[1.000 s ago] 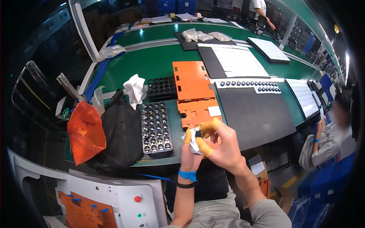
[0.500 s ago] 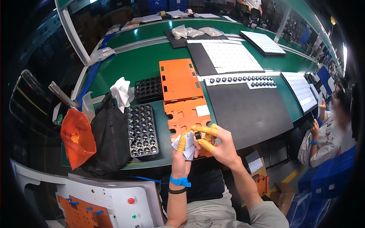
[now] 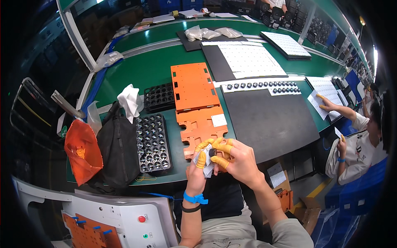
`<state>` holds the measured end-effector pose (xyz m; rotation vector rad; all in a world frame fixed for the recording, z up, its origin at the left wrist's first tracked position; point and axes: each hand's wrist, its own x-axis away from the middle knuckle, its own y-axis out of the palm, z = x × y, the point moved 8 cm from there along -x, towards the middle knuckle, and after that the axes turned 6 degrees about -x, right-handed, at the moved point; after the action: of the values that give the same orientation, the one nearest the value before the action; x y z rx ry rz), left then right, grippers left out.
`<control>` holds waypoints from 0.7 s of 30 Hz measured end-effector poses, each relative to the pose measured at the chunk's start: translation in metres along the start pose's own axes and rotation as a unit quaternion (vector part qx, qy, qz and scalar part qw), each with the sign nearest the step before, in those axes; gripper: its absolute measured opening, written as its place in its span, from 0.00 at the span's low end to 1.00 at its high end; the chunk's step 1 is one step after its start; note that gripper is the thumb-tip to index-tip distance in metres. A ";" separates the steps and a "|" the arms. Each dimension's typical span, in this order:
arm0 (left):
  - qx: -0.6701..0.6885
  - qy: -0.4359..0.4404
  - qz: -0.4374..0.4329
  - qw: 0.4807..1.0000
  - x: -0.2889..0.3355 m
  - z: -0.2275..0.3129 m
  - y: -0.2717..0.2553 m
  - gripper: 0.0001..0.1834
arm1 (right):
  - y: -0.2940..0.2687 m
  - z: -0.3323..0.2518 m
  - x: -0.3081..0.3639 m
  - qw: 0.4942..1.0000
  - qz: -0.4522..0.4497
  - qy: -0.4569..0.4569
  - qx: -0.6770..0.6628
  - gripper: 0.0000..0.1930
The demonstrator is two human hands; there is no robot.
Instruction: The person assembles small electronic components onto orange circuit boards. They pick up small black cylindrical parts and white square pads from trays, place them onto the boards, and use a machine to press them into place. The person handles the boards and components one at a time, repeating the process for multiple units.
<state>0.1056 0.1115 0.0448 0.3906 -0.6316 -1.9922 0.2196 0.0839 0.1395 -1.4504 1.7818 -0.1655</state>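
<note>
In front of my body, my left hand (image 3: 197, 175) grips small pale square plates (image 3: 209, 172) between thumb and fingers, with yellow finger cots on. My right hand (image 3: 243, 162), also in yellow finger cots, pinches a small black round piece (image 3: 212, 152) against or very close to the plates; fingertips partly hide the contact. Just beyond both hands lies an orange fixture (image 3: 200, 127) with cutouts, bearing one white square plate (image 3: 219, 120). Its flat orange panel (image 3: 194, 89) extends farther back. To the left, a black tray (image 3: 167, 136) holds rows of shiny round lenses.
Another black tray (image 3: 159, 97) stands behind it. A black bag (image 3: 118, 144) and an orange pouch (image 3: 87, 165) hang at the left edge. On the right lies a black mat (image 3: 269, 128), with black round parts on a white strip (image 3: 264, 87). A co-worker (image 3: 351, 149) sits far right.
My right hand has brought the black round piece in against the plates, which are tilted more edge-on. The co-worker's arm now reaches out over the table, holding a white sheet.
</note>
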 end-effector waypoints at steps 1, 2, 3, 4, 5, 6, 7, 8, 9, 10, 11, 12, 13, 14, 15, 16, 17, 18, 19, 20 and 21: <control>-0.003 0.001 -0.004 1.000 0.000 0.000 0.000 0.26 | 0.001 0.000 0.001 1.000 -0.005 0.001 0.006 0.16; -0.011 0.004 -0.006 1.000 0.001 0.001 -0.001 0.27 | 0.002 0.000 0.001 1.000 -0.009 0.003 0.012 0.16; -0.020 0.008 -0.008 1.000 0.001 0.001 -0.002 0.27 | 0.002 0.001 0.002 1.000 -0.014 0.004 0.018 0.16; -0.028 0.011 -0.010 0.999 0.001 0.001 -0.003 0.27 | 0.003 -0.001 0.002 1.000 -0.018 -0.007 0.021 0.16; -0.025 0.012 -0.014 1.000 0.002 0.001 -0.002 0.27 | 0.003 -0.002 0.001 0.999 -0.022 -0.019 0.024 0.16; -0.022 0.014 -0.018 1.000 0.003 0.001 -0.002 0.28 | 0.004 -0.004 0.001 0.999 -0.025 -0.030 0.028 0.16; -0.019 0.016 -0.021 0.999 0.003 0.002 -0.002 0.28 | 0.003 -0.005 0.001 0.999 -0.019 -0.030 0.034 0.16; -0.014 0.015 -0.022 1.000 0.004 0.002 -0.002 0.28 | 0.002 -0.008 0.002 0.999 -0.012 -0.030 0.040 0.17; -0.009 0.014 -0.023 1.000 0.004 0.003 -0.002 0.28 | 0.001 -0.010 0.002 0.998 -0.005 -0.030 0.047 0.17; -0.003 0.013 -0.024 1.000 0.005 0.003 -0.001 0.28 | 0.001 -0.010 0.003 0.999 0.005 -0.028 0.046 0.18; 0.005 0.009 -0.027 1.000 0.005 0.003 -0.001 0.28 | 0.001 -0.009 0.004 0.999 0.014 -0.027 0.045 0.19; 0.014 0.006 -0.030 0.999 0.005 0.003 -0.001 0.29 | 0.000 -0.009 0.004 0.998 0.024 -0.025 0.043 0.19; 0.022 0.004 -0.032 0.999 0.006 0.003 -0.001 0.29 | 0.000 -0.012 0.004 0.998 0.025 -0.046 0.040 0.20; 0.038 -0.005 -0.037 0.999 0.007 0.002 -0.001 0.29 | -0.001 -0.014 0.004 0.997 0.025 -0.067 0.037 0.21; 0.054 -0.013 -0.042 0.998 0.008 0.002 0.000 0.29 | -0.002 -0.017 0.004 0.995 0.026 -0.088 0.033 0.21; 0.070 -0.022 -0.047 0.996 0.010 0.002 0.001 0.30 | -0.003 -0.018 0.005 0.995 0.016 -0.096 0.028 0.22; 0.096 -0.033 -0.050 0.994 0.011 0.002 0.002 0.30 | -0.004 -0.019 0.005 0.994 0.007 -0.105 0.024 0.23; 0.122 -0.044 -0.053 0.990 0.013 0.003 0.003 0.30 | -0.006 -0.021 0.005 0.993 -0.002 -0.113 0.019 0.24; 0.147 -0.054 -0.055 0.986 0.015 0.003 0.004 0.30 | -0.006 -0.025 0.003 0.993 -0.024 -0.114 0.017 0.26; 0.154 -0.055 -0.060 0.985 0.015 0.003 0.002 0.31 | -0.008 -0.030 0.001 0.992 -0.046 -0.115 0.016 0.27; 0.162 -0.055 -0.066 0.983 0.015 0.001 -0.001 0.31 | -0.008 -0.034 -0.001 0.991 -0.068 -0.115 0.015 0.28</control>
<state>0.0975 0.0992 0.0451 0.5309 -1.0297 -2.0484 0.2035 0.0692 0.1671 -1.5052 1.4904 -0.0893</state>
